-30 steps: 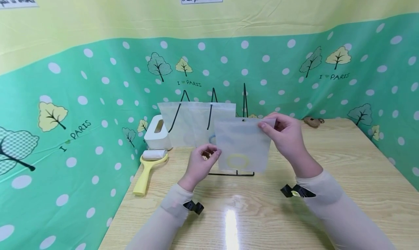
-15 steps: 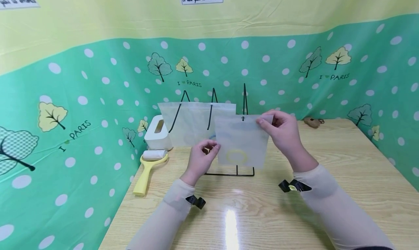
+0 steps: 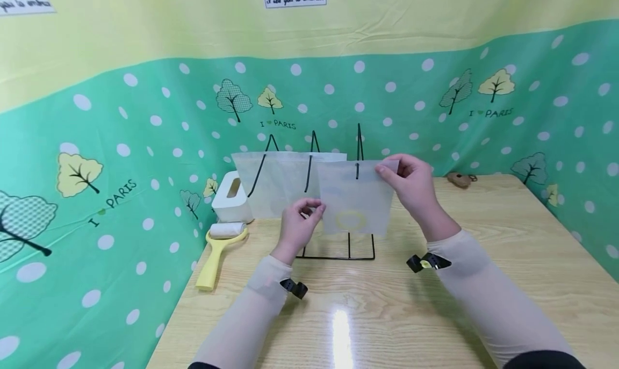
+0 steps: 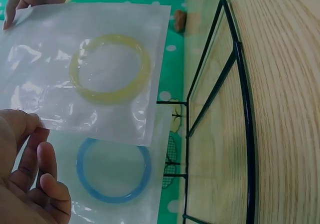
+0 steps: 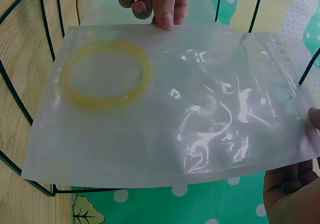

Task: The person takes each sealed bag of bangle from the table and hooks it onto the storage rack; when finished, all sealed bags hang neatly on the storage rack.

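Observation:
A frosted plastic bag (image 3: 358, 194) with a yellow ring-shaped bangle (image 5: 107, 102) inside hangs at the rightmost hook of a black wire rack (image 3: 333, 258). The hook's tip (image 3: 357, 171) shows in front of the bag near its top edge. My right hand (image 3: 415, 189) pinches the bag's top right corner. With thumb and finger, my left hand (image 3: 299, 224) pinches its left edge; the other fingers are loosely bent. Behind and to the left, two similar bags (image 3: 256, 192) hang on the other hooks. One of them holds a blue ring (image 4: 114, 199).
A white box (image 3: 231, 205) with a slot in its top stands left of the rack. In front of it lies a lint roller (image 3: 213, 256) with a yellow handle. A small brown object (image 3: 459, 180) sits at the back right. Patterned cloth (image 3: 145, 143) walls the wooden table (image 3: 387, 315).
Both hands have raised the bag with the yellow bangle and pushed it away, toward the rack. The hook's end now shows in front of the bag, at its hole.

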The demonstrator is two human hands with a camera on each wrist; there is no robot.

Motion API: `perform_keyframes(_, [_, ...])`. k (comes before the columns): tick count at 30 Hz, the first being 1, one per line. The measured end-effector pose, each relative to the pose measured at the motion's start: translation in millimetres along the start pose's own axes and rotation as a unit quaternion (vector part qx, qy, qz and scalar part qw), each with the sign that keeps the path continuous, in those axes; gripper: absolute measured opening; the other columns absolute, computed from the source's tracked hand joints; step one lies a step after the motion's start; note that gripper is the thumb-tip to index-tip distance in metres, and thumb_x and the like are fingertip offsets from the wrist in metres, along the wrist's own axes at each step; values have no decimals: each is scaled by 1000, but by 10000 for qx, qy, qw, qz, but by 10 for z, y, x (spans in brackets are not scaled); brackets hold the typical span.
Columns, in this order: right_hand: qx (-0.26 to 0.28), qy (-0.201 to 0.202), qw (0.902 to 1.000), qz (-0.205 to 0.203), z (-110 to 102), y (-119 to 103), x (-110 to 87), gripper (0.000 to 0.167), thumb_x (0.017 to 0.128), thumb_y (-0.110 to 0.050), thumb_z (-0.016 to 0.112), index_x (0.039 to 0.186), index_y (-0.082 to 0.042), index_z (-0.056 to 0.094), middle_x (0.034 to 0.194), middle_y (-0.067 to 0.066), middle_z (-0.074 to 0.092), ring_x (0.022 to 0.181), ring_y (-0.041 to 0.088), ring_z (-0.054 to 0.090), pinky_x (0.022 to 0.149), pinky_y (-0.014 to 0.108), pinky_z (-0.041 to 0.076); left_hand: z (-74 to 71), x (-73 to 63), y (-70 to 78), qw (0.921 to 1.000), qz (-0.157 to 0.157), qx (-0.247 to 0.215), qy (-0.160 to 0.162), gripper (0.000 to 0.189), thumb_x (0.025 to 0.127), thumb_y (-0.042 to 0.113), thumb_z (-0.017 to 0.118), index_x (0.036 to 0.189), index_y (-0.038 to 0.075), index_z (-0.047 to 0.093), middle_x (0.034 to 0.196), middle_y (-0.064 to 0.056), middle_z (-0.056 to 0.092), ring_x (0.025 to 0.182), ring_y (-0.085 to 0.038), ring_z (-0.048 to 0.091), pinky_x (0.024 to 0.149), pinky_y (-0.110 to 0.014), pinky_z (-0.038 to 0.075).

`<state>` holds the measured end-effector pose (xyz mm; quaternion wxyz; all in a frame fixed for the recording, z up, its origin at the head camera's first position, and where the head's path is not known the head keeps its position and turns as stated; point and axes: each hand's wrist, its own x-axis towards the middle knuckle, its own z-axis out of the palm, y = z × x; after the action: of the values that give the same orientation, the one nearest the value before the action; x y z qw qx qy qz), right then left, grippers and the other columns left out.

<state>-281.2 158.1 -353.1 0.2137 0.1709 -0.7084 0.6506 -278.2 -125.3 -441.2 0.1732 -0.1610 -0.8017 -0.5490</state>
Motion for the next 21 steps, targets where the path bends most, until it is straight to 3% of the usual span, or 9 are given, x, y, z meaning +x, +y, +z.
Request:
perform_keyframes(9, [113, 66, 9999, -7, 10, 102, 150, 24, 95, -19, 81, 104, 1, 74, 93, 5, 70, 92, 18, 66, 72, 25, 55, 31, 114, 23, 9991, -144, 323, 242, 14, 99, 29, 77, 106, 18, 81, 96, 7, 76, 75, -17, 63, 57, -31, 50])
perform_keyframes(21, [-26, 193, 9998, 29, 6, 192, 263, 28, 95, -25, 81, 103, 0, 74, 88, 4, 69, 77, 19, 60, 64, 26, 50, 116, 230, 49, 9921, -190, 1049, 657, 13, 99, 30, 77, 103, 20, 82, 98, 6, 78, 65, -13, 61, 58, -31, 50])
